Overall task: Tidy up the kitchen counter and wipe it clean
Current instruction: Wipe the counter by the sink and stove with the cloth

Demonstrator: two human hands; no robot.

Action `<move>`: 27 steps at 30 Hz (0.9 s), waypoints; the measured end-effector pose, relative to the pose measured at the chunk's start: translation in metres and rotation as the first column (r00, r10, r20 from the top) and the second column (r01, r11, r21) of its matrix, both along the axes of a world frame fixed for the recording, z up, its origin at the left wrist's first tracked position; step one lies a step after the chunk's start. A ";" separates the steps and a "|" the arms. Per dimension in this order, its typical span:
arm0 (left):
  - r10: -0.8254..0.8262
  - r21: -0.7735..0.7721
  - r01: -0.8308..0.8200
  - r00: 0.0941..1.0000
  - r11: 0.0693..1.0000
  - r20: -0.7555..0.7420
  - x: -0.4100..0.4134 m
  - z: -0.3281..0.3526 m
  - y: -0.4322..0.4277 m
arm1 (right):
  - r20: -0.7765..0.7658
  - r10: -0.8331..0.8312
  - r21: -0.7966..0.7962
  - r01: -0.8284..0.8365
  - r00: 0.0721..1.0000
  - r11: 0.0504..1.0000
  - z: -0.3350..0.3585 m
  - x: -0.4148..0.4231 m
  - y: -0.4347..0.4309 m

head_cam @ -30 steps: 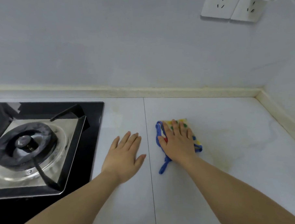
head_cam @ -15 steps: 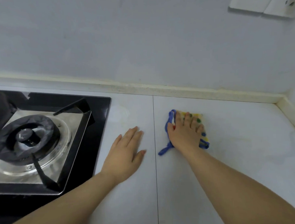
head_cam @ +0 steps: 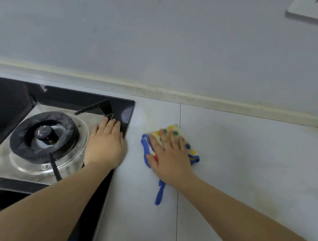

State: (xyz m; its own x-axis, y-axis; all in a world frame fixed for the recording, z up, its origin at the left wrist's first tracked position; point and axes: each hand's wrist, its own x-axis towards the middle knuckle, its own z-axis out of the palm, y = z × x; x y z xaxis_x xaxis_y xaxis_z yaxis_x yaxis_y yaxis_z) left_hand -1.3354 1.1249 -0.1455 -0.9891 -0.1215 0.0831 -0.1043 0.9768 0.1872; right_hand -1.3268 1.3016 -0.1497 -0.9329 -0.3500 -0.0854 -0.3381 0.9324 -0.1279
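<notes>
A small cloth (head_cam: 174, 130), cream with coloured dots and a blue edge and loop, lies flat on the pale counter (head_cam: 248, 171) just right of the hob. My right hand (head_cam: 169, 156) presses flat on top of it, fingers spread, hiding most of it. My left hand (head_cam: 105, 142) rests palm down, fingers apart, on the right edge of the black gas hob (head_cam: 117, 107), holding nothing.
The gas hob has a burner (head_cam: 44, 134) with a steel plate and black pan supports. A cream upstand (head_cam: 190, 97) runs along the grey wall behind the counter. A white socket (head_cam: 306, 8) sits on the wall at top right.
My left hand has shifted left from the bare counter onto the hob's edge. My right hand with the cloth has slid left, closer to the hob. The view has swung.
</notes>
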 end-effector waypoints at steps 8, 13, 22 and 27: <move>0.007 -0.027 -0.007 1.000 1.000 -0.011 0.001 0.001 0.002 | 0.040 -0.041 0.040 0.040 0.998 0.998 0.005 -0.066 -0.010; 0.025 -0.034 -0.026 0.999 0.999 -0.028 -0.001 0.000 -0.002 | 0.066 -0.168 0.017 0.167 0.984 0.986 0.004 -0.109 -0.034; 0.053 0.001 -0.053 0.998 0.999 -0.038 -0.001 -0.002 0.001 | 0.069 -0.055 -0.036 0.058 0.996 0.998 0.002 -0.040 -0.060; 0.054 -0.007 -0.054 0.997 0.998 -0.060 -0.001 -0.004 0.000 | 0.032 -0.029 -0.019 0.030 0.999 0.999 0.000 -0.056 -0.046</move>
State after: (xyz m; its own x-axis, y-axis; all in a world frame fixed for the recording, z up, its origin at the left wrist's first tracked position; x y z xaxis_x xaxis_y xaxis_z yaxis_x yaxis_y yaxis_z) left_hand -1.3368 1.1252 -0.1500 -0.9743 -0.1738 0.1435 -0.1458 0.9716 0.1863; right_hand -1.3824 1.2557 -0.1493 -0.9398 -0.3241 -0.1081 -0.3059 0.9392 -0.1561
